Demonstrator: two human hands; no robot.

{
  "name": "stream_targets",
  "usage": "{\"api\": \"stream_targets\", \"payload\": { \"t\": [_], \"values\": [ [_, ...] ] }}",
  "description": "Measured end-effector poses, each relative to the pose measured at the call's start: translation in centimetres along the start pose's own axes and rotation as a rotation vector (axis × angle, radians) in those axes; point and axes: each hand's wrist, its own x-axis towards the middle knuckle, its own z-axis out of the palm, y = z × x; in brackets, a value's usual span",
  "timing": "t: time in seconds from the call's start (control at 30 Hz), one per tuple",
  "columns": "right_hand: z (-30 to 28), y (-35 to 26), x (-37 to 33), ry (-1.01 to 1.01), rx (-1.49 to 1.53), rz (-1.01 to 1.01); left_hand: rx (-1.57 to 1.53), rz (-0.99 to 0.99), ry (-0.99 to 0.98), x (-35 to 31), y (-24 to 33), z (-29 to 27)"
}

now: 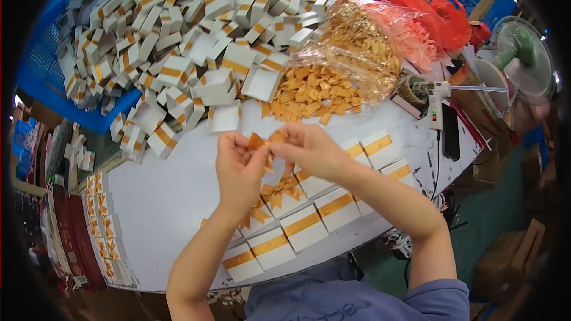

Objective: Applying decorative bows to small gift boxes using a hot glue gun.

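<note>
Between my hands, above the white table (166,196), is a golden-orange ribbon bow (256,142). My left hand (237,172) pinches it from the left, and my right hand (314,150) grips its other side with bent fingers. Below them, white boxes with orange ribbon bands (303,224) lie in rows near the table's front edge. An orange bow (282,192) sits on one box just under my hands, and another bow (256,216) lies beside it, partly covered by my left forearm.
White boxes (214,86) spill from a blue crate (47,77) at the far left. Loose orange bows (321,91) lie by a clear plastic bag (372,41). At the right are a glue gun (439,104), a phone (451,134) and a fan (523,47). Bow-topped boxes (102,226) line the left edge.
</note>
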Motion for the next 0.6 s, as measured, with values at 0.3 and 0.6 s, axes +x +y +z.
{"api": "stream_targets", "payload": {
  "t": [0.3, 0.6],
  "values": [
    [-2.4, -0.4, -3.9, 0.189, -0.149, 0.013, 0.256, 0.092, -0.077, -2.5, -2.3, 2.4],
    [-4.2, -0.9, -3.5, 0.127, -0.564, 0.077, 0.487, 0.020, -0.203, -3.3, -0.7, 2.3]
  ]
}}
